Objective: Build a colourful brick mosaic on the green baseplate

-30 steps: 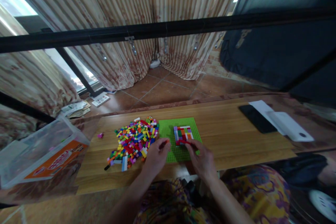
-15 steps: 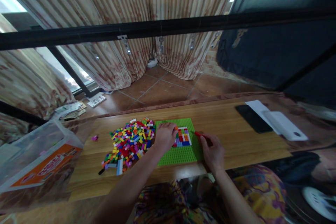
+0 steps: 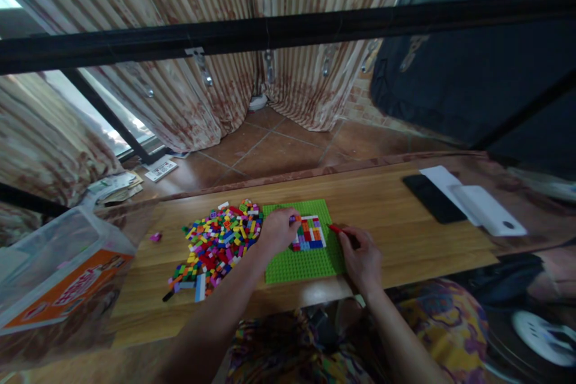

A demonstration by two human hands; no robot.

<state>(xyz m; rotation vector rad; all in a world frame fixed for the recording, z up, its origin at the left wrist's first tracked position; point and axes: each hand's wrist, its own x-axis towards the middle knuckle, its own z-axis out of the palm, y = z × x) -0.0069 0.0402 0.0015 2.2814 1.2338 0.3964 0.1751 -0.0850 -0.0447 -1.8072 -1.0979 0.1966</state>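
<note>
A green studded baseplate (image 3: 297, 267) lies on the wooden table and carries a mosaic of small coloured bricks (image 3: 315, 233) with white edging. My left hand (image 3: 278, 229) is over the plate's left part, its fingers pinched on a small orange brick (image 3: 297, 218) at the mosaic's upper left edge. Whether that brick touches the mosaic I cannot tell. My right hand (image 3: 362, 255) is at the plate's right edge, closed round a narrow red piece (image 3: 334, 228) that looks like a brick. Its far end is hidden by the fingers.
A heap of loose coloured bricks (image 3: 220, 237) spreads left of the plate, with a pink piece (image 3: 155, 237) apart from it. A clear plastic box (image 3: 67, 276) stands at the left. On the table's right lie a black phone-like slab (image 3: 434, 199) and a white device (image 3: 488, 210).
The view has shifted slightly. My left hand has moved a little, still pinching the orange brick at the mosaic's edge. My right hand stays by the plate with the red piece.
</note>
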